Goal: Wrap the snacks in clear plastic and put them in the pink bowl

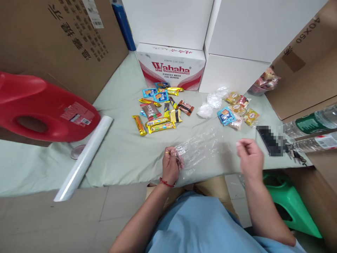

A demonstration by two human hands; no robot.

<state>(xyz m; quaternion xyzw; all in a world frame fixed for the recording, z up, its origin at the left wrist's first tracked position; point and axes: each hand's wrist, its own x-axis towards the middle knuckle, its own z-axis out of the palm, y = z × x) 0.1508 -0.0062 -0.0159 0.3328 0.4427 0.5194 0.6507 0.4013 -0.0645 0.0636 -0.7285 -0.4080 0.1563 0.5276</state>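
My left hand point(170, 167) is closed around one end of a clear plastic bag point(201, 149), near the table's front edge. Something pinkish shows through the film at my fingers; its kind is unclear. The rest of the bag spreads to the right over the cloth. My right hand point(251, 160) is apart from the bag, its fingers curled in; whether anything is between them is hidden. Beyond my left hand lie several wrapped snacks, among them yellow bars point(161, 127) and a brown packet point(151, 111). Blue and yellow packets point(226, 116) lie beyond my right hand.
Crumpled clear plastic point(213, 101) sits between the snack groups. Behind stand a Wahaha carton point(171, 66) and white boxes point(234, 72). A red jug point(47, 109) and a white roll point(84, 158) are left; a phone point(269, 140), keys and bottles point(313, 123) right. A green stool point(295, 207) stands below.
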